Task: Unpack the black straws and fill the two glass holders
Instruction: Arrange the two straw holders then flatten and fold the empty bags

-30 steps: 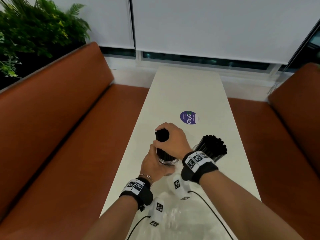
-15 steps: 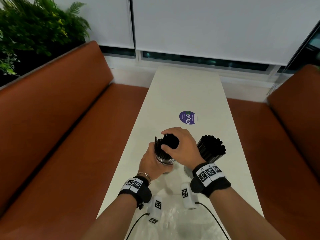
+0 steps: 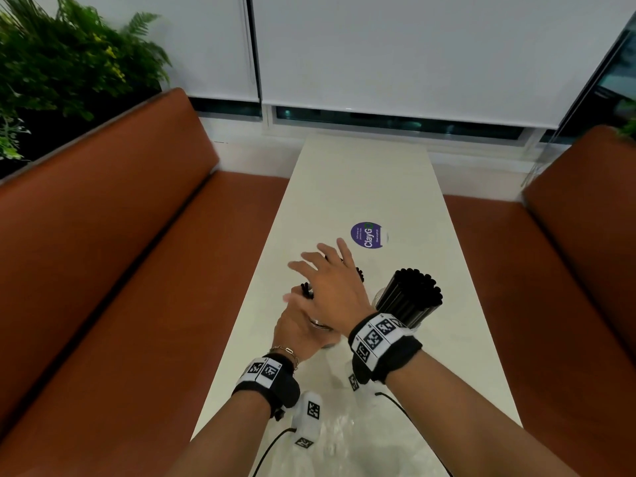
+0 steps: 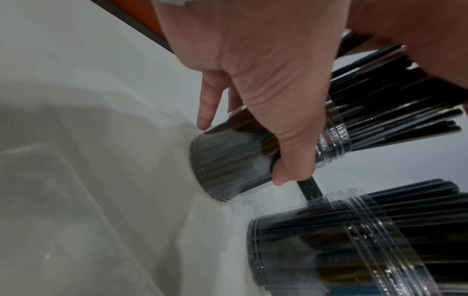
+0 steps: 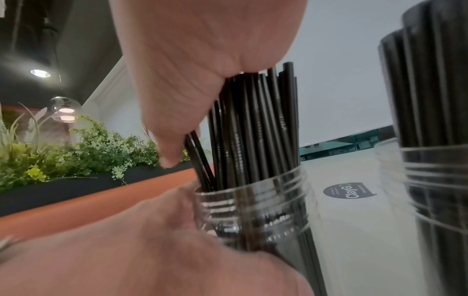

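My left hand [image 3: 299, 330] grips the left glass holder [image 4: 228, 166] around its body as it stands on the white table [image 3: 361, 187]. Thin black straws [image 5: 253, 130] stand in it, fanned a little apart. My right hand [image 3: 330, 284] lies over their tops with its fingers spread straight, and the palm [image 5: 202, 70] presses on the straw ends. Just to the right stands the second glass holder [image 5: 435, 180], packed with black straws [image 3: 416, 290]. In the head view the right hand hides most of the left holder.
Crumpled clear plastic wrapping [image 3: 340, 442] lies on the near end of the table, between my forearms. A round purple sticker [image 3: 367, 234] sits beyond the holders. Orange benches [image 3: 137, 270] run along both long sides of the table, and plants [image 3: 62, 63] stand at the back left.
My right hand gripped the straw bundle in the left holder, then let go and spread flat over the tops. The straws have fanned out. The left hand keeps its hold.
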`<action>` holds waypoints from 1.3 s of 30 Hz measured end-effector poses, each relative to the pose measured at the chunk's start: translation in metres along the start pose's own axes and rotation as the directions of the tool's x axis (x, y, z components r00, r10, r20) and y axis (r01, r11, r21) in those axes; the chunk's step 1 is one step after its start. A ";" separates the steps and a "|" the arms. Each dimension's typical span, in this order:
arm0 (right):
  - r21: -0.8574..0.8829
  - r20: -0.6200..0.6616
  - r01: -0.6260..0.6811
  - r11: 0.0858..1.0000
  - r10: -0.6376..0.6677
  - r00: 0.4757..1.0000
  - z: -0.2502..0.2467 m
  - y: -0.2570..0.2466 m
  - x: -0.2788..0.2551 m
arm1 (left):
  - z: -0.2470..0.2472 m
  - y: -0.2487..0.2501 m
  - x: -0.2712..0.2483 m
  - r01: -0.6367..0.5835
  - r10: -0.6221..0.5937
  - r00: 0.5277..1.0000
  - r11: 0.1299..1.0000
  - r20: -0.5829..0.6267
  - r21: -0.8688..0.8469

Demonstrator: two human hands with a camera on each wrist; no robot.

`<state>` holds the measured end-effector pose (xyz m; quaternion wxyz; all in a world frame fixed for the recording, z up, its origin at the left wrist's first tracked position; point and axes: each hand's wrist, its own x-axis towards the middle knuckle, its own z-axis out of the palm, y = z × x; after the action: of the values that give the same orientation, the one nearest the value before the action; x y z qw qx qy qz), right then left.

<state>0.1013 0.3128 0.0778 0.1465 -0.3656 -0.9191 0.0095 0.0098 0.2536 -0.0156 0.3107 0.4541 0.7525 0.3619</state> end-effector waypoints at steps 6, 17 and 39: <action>-0.021 0.021 -0.118 0.993 0.118 0.993 -0.008 0.013 0.020 | 0.001 0.000 0.002 -0.016 0.016 1.000 1.000 0.000 0.011; 0.199 0.077 -0.225 0.954 0.214 0.974 -0.008 0.017 0.010 | 0.002 -0.004 0.004 -0.021 0.021 1.000 1.000 0.009 0.018; 0.224 0.062 -0.298 0.928 0.292 0.954 -0.009 0.010 0.006 | 0.004 -0.008 0.003 -0.023 0.023 1.000 1.000 0.018 0.010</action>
<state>0.1060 0.3232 0.0869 0.1721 -0.4800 -0.8482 0.1430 0.0087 0.2550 -0.0248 0.3109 0.4674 0.7464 0.3574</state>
